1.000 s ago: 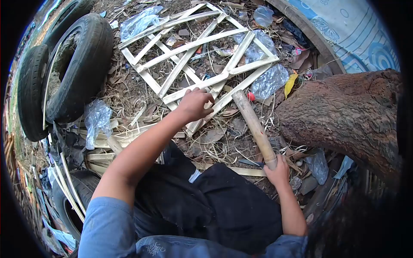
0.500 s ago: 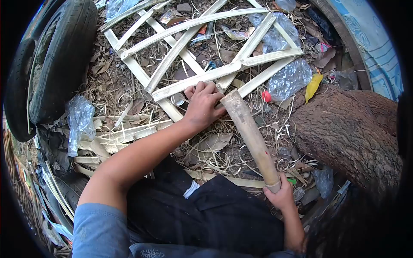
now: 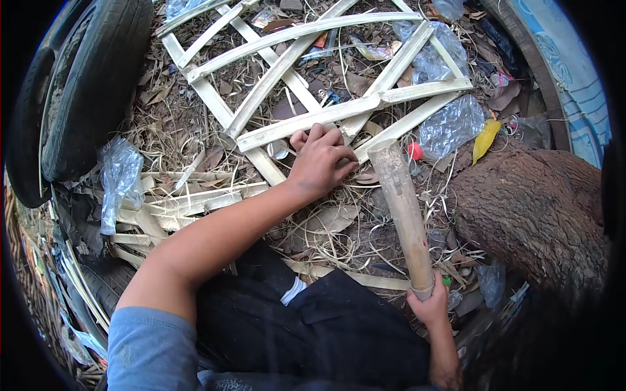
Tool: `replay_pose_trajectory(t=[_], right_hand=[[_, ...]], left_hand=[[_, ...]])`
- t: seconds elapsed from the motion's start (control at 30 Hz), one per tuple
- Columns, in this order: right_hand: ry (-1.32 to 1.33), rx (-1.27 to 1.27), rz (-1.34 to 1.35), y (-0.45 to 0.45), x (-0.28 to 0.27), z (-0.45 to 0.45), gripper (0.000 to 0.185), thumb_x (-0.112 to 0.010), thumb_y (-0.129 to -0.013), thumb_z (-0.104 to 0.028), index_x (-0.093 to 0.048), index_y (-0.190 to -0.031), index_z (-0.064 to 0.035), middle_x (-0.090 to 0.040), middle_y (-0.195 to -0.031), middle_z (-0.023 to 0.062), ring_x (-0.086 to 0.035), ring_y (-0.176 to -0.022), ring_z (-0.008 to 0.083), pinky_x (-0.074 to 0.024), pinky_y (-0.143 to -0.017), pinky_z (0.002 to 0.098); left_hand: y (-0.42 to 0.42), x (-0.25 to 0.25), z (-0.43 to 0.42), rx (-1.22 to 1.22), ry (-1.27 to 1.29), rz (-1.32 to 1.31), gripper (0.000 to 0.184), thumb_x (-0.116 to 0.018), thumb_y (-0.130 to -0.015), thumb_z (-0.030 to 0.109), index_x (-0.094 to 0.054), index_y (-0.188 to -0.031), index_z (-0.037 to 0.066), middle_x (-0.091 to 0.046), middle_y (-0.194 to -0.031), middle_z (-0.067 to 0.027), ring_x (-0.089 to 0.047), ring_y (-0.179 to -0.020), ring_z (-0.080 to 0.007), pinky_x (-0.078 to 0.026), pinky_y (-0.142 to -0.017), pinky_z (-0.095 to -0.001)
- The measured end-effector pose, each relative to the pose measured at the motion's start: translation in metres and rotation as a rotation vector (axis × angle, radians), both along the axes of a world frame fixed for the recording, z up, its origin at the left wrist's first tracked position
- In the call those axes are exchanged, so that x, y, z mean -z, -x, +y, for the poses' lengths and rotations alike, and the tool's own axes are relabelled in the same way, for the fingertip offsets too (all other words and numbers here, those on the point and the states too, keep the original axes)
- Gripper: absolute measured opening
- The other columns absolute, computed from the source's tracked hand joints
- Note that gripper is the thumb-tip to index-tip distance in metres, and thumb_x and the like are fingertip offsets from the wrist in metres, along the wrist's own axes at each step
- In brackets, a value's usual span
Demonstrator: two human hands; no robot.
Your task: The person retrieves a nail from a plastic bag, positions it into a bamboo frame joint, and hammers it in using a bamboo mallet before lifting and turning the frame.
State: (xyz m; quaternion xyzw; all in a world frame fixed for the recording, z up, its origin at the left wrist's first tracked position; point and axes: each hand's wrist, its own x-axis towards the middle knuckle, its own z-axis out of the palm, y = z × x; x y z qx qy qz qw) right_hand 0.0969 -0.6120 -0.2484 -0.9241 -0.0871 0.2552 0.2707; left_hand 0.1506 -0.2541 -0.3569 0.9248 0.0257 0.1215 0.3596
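Note:
A lattice of pale split-bamboo strips (image 3: 313, 117) lies on the littered ground ahead of me. My left hand (image 3: 321, 163) is at its near strip, fingers bent and closed against the lower edge; the fingertips are partly hidden. My right hand (image 3: 430, 304) is wrapped round the lower end of a thick bamboo stick (image 3: 405, 208). The stick slants up and left, its blunt upper end beside the lattice, just right of my left hand.
Old tyres (image 3: 98, 91) stand at the left, near a crumpled clear plastic bag (image 3: 121, 179) and loose bamboo pieces (image 3: 195, 202). A thick tree trunk (image 3: 528, 208) is at the right. A yellow leaf (image 3: 486, 140) and a red bottle cap (image 3: 415, 151) lie near it.
The view has shifted slightly, so the lattice appears further right. The upper end of the bamboo stick has swung a little to the right, away from my left hand.

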Motion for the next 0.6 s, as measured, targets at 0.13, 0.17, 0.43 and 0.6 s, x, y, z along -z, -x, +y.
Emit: replay_pose_trajectory(t=[0.13, 0.17, 0.43, 0.6], right_hand=[[0.110, -0.044, 0.016, -0.002, -0.001, 0.001, 0.045, -0.076, -0.067, -0.012, -0.053, -0.105, -0.0013, -0.068, -0.085, 0.0203, -0.069, -0.083, 0.0395, -0.0537, -0.073, 0.0443], [0.061, -0.037, 0.008, 0.000, 0.000, 0.000, 0.045, -0.076, -0.068, -0.012, -0.053, -0.105, -0.0011, -0.068, -0.085, 0.0206, -0.069, -0.083, 0.0398, -0.0536, -0.073, 0.0443], [-0.018, 0.010, -0.014, 0.003, -0.001, 0.004, 0.044, -0.075, -0.069, -0.011, -0.052, -0.105, -0.0009, -0.067, -0.086, 0.0212, -0.068, -0.083, 0.0400, -0.0532, -0.073, 0.0439], [-0.013, -0.026, -0.016, 0.008, 0.000, 0.003, 0.043, -0.074, -0.069, -0.012, -0.052, -0.105, -0.0011, -0.067, -0.085, 0.0214, -0.068, -0.082, 0.0408, -0.0529, -0.072, 0.0440]], left_hand=[[0.000, 0.002, 0.000, -0.002, 0.003, -0.016, 0.014, -0.079, -0.073, 0.026, -0.073, -0.081, 0.016, -0.054, -0.087, 0.0013, -0.048, -0.093, -0.0213, -0.024, -0.084, -0.0404], [0.000, 0.003, 0.000, -0.005, 0.001, -0.013, 0.014, -0.079, -0.073, 0.026, -0.073, -0.081, 0.016, -0.054, -0.087, 0.0013, -0.048, -0.093, -0.0213, -0.024, -0.084, -0.0404], [0.001, 0.003, 0.000, 0.004, 0.033, -0.023, 0.015, -0.078, -0.072, 0.022, -0.072, -0.081, 0.013, -0.054, -0.085, -0.0013, -0.048, -0.094, -0.0233, -0.030, -0.086, -0.0398], [0.000, 0.001, 0.001, 0.013, -0.003, 0.058, 0.015, -0.076, -0.075, 0.024, -0.073, -0.084, 0.013, -0.056, -0.089, -0.0034, -0.048, -0.101, -0.0251, -0.032, -0.090, -0.0404]])
